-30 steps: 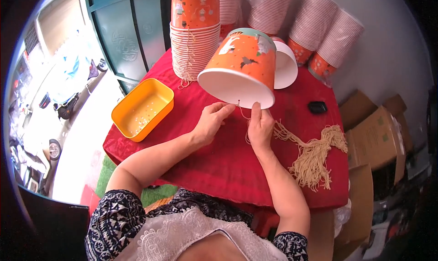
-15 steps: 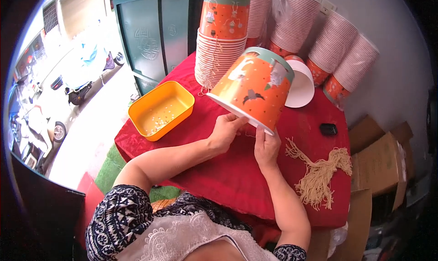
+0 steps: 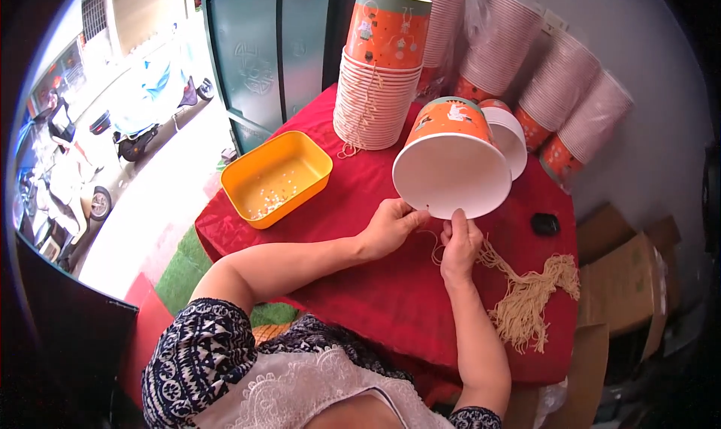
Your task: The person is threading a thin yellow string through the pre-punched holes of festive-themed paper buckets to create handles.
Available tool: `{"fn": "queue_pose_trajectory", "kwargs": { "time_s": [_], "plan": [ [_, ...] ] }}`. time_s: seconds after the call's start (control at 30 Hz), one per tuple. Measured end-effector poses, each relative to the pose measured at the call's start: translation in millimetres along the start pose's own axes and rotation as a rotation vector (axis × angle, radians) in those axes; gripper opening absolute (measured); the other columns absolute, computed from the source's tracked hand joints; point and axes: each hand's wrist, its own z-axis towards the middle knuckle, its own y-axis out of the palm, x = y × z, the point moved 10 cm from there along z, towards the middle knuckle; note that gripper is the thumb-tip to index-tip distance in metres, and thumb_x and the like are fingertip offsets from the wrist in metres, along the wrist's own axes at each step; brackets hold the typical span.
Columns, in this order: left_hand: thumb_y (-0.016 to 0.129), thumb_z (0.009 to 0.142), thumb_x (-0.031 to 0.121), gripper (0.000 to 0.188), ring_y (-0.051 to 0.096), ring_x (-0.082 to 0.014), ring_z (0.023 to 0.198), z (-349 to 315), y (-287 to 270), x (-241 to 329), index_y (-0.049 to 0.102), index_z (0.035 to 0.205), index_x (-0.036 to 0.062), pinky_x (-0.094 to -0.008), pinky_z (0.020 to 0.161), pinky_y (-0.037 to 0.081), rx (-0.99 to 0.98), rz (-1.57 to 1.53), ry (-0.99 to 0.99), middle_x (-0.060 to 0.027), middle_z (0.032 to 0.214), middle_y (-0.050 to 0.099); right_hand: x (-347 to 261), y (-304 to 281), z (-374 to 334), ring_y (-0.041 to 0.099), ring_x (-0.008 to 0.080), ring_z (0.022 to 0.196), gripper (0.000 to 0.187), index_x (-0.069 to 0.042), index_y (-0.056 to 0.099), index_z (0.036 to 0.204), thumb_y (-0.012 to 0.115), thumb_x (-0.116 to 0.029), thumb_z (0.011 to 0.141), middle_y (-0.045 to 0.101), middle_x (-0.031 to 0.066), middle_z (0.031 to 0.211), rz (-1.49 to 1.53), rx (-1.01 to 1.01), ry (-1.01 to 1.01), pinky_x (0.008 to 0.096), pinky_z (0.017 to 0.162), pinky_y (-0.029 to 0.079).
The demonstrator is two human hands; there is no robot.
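Note:
An orange paper bucket (image 3: 451, 174) with a green base band is tilted, its white inside facing me. My left hand (image 3: 394, 228) pinches the lower rim from the left, near a small dark dot in the wall. Just to the right, my right hand (image 3: 460, 247) grips the same rim, thumb on the inside. A thin cream string (image 3: 435, 250) loops down between the two hands; which fingers hold it I cannot make out. To the right of my right hand lies a bundle of cream strings (image 3: 529, 305) on the red tablecloth (image 3: 338, 279).
A yellow plastic bin (image 3: 302, 198) with small white bits stands at the left. Behind are a tall stack of buckets (image 3: 378, 102) and a bucket lying on its side (image 3: 512, 138). A small black object (image 3: 545, 224) is at the right. Wrapped stacks (image 3: 559, 80) lean against the wall; cardboard boxes (image 3: 619, 282) stand beside the table.
The bucket has been tipped so that its open mouth now faces me instead of its printed side. Both hands have stayed at the rim, slightly lower in view.

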Motion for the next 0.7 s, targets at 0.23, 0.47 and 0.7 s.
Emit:
{"fn": "queue_pose_trajectory", "kwargs": {
  "time_s": [0.23, 0.47, 0.7],
  "plan": [
    [0.058, 0.085, 0.005, 0.012, 0.057, -0.0115, 0.073, 0, 12, -8, 0.065, 0.092, -0.0032, -0.0293, 0.065, 0.049, -0.317, 0.457, -0.156, -0.0037, 0.08, 0.064, -18, -5, 5, 0.04, 0.0076, 0.039, 0.03, -0.001, 0.054, 0.098, 0.04, -0.026, 0.105, 0.064, 0.0109, 0.074, 0.108, -0.037, 0.065, 0.0234, 0.033, 0.028],
    [0.05, 0.078, 0.004, 0.019, 0.066, -0.0291, 0.07, -4, -36, 69, 0.067, 0.082, -0.0015, -0.0411, 0.068, 0.053, -0.115, 0.868, -0.103, -0.0193, 0.073, 0.067, -22, -22, 15, 0.038, 0.0067, 0.037, 0.032, -0.004, 0.054, 0.097, 0.039, -0.03, 0.106, 0.06, 0.0075, 0.068, 0.06, -0.066, 0.048, 0.0228, 0.032, 0.028],
    [0.072, 0.069, 0.004, 0.044, 0.057, -0.0344, 0.104, -67, -9, 232, 0.056, 0.11, 0.0019, -0.0418, 0.088, 0.049, 0.175, 1.045, 0.701, -0.0164, 0.112, 0.054, -16, -17, 15, 0.043, 0.006, 0.047, 0.032, -0.005, 0.057, 0.084, 0.047, -0.029, 0.103, 0.051, -0.0005, 0.061, -0.151, -0.262, 0.119, 0.0231, 0.041, 0.033]
  ]
}}
